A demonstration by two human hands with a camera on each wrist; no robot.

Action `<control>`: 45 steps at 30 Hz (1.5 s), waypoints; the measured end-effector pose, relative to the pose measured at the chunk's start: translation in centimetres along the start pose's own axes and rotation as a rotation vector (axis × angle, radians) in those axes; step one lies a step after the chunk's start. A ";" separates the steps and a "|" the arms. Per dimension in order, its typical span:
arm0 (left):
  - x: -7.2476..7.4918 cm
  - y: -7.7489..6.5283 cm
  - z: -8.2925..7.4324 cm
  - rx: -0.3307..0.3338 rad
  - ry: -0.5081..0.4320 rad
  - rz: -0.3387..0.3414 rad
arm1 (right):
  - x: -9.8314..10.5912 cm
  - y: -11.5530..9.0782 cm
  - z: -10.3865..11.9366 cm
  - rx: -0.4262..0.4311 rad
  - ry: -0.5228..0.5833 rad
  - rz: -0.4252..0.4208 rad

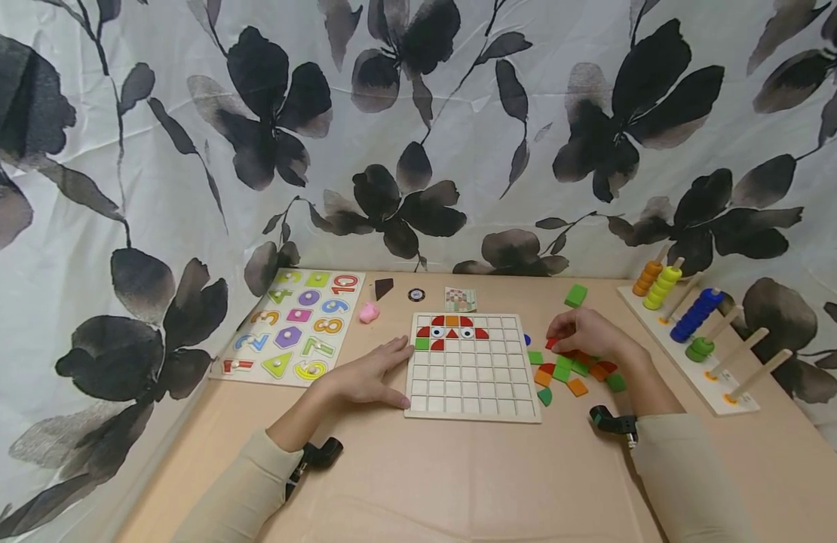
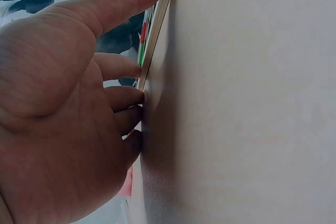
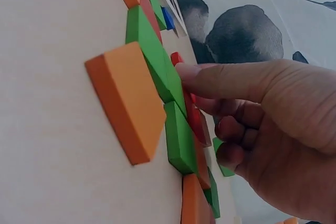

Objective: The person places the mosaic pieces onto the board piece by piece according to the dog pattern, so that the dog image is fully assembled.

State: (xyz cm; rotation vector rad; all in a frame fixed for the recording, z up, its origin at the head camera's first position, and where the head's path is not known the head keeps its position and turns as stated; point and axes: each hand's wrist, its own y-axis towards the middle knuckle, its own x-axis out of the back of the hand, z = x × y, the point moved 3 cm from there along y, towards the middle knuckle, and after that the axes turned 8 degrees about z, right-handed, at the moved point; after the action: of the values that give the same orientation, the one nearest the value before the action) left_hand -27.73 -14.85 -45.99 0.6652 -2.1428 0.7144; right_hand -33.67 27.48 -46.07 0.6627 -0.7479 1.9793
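Note:
My left hand lies at the left edge of a white grid board, its fingertips and thumb touching that side. In the left wrist view the fingers reach along the board's edge. Red, orange and green tiles plus two eye tiles fill part of the board's upper rows. Right of the board, my right hand pinches a small red block between thumb and fingers. Below it are loose green blocks, orange blocks and red ones, some partly hidden by the hand.
A number puzzle board lies at the left. Behind the grid board are a patterned card, a round black piece, a dark angular piece and a pink lump. A peg rack with coloured rings stands right.

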 end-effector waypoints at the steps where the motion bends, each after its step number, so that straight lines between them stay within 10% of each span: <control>1: 0.0 0.0 0.0 0.001 0.000 0.000 | -0.1 0.1 0.0 0.005 -0.002 -0.007; 22: 0.0 0.0 -0.1 0.007 0.014 0.005 | -1.1 2.8 8.0 0.374 -0.030 -0.157; 35: -0.2 0.2 0.1 -0.007 0.000 0.003 | -6.4 6.5 12.2 0.427 -0.181 0.055; 45: -0.2 0.2 0.2 -0.003 0.013 0.005 | -7.6 6.7 12.8 0.371 -0.309 0.002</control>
State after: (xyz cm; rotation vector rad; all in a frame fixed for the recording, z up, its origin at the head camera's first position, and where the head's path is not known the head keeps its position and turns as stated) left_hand -27.84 -14.81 -46.25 0.6519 -2.1343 0.7164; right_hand -34.06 11.24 -44.35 1.2086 -0.5607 2.0613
